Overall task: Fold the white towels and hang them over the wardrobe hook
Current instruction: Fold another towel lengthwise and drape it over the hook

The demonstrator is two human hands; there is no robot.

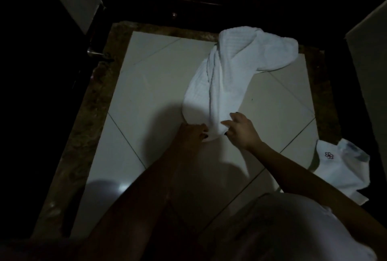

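Observation:
A white ribbed towel (234, 72) lies twisted and bunched on the pale tiled floor (150, 84), stretching from its near end by my hands up to the far right. My left hand (191, 133) pinches the towel's near left corner. My right hand (240, 128) grips the near end just beside it, fingers partly spread over the cloth. A second white cloth (343, 168) with a small dark flower emblem lies crumpled on the floor at the right. No wardrobe hook shows in the dim view.
A dark speckled stone border (98, 101) frames the tiles. A dark door with a metal handle (94, 52) stands at the left. Dark wooden furniture with a small knob (174, 15) closes the far side. A pale panel (368, 68) rises at the right.

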